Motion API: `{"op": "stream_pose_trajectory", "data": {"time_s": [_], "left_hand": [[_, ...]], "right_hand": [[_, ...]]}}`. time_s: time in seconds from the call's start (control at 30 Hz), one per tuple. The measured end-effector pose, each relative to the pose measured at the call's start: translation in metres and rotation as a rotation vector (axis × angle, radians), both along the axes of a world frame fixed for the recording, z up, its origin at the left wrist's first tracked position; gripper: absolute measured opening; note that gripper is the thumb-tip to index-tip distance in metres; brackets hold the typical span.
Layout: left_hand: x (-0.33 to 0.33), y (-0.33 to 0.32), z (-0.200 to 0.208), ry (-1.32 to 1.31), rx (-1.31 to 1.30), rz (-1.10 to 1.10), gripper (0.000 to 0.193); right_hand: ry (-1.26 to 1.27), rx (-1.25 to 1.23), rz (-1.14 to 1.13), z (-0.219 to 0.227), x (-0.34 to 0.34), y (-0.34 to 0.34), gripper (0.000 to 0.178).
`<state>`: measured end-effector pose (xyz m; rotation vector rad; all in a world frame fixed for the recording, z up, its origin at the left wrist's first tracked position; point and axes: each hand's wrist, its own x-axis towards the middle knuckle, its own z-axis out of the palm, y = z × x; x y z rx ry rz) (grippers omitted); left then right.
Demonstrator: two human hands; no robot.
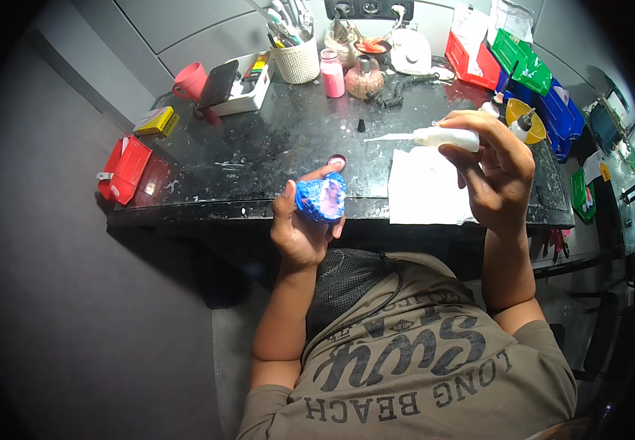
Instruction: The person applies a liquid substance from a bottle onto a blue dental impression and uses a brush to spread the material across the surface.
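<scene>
At the front edge of the dark table, my left hand (304, 224) is closed around a rough blue lump (321, 199) with a pale pink hollow facing up; its exact kind is unclear. Raised over the table on the right, my right hand (495, 165) pinches a small white squeeze bottle (448, 138). Its long thin nozzle points left and is apart from the blue lump. A small black cone-shaped cap (361, 126) stands beyond the nozzle tip. Just past my left fingers lies a small round dish (337, 160) with something pale in it.
White paper (423, 192) lies below my right hand. At the back stand a pink-filled bottle (333, 75), a glass jar (365, 79) and a white tool cup (297, 60). A red case (124, 170) sits left; red (473, 64), green (520, 60) and blue bins (558, 114) line the right.
</scene>
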<state>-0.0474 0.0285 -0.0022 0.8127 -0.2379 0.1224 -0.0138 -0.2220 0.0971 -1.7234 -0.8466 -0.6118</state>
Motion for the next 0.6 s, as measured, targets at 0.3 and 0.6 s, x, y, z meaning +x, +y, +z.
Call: {"op": "stream_pose_trajectory", "data": {"time_s": [0.3,0.6], "left_hand": [[0.001,0.000,0.000,0.011,-0.024,-0.013,0.077],[0.002,-0.001,0.001,0.046,-0.002,0.016,0.083]], "right_hand": [[0.042,-0.063,-0.043,0.005,0.007,-0.011,0.024],[-0.092,-0.366,-0.164,0.037,0.018,-0.017,0.019]]}}
